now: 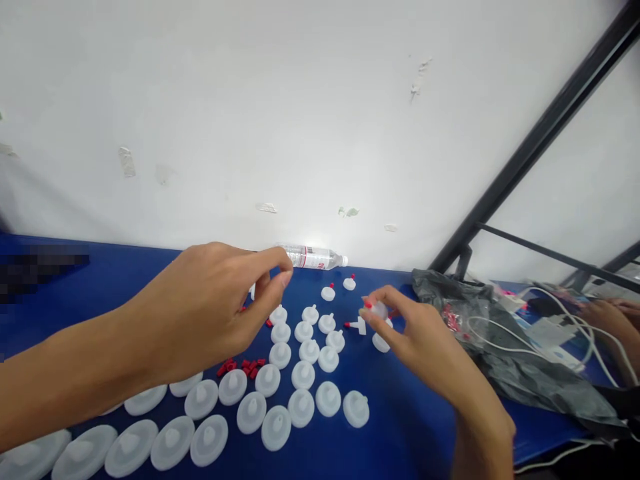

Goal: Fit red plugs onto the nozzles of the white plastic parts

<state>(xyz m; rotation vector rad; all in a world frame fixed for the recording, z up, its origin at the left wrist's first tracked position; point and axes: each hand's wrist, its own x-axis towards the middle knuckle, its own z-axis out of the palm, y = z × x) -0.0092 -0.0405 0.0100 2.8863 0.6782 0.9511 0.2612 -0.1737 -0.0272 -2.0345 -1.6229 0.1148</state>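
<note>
My right hand (417, 333) pinches a white spouted cap (381, 309) with a red tip cover (368, 305) between thumb and fingers. Just left of it lies another red-tipped spouted cap (359, 325), tipped on its side. A further white cap (381, 343) sits under my right fingers. Over the table's left half hovers my left hand (215, 300), its thumb and index finger pressed together; anything between them is too small or hidden to see. Below it rest several small red tip covers (253, 367) among rows of bare white spouted caps (301, 408).
A clear plastic bottle (317, 258) lies along the white wall. Two red-tipped caps (328, 293) stand in front of it. To the right are a dark plastic bag (530, 387), a clear bag of red pieces (453, 320), white cables and another person's hand (607, 320). A black metal post slants upward there.
</note>
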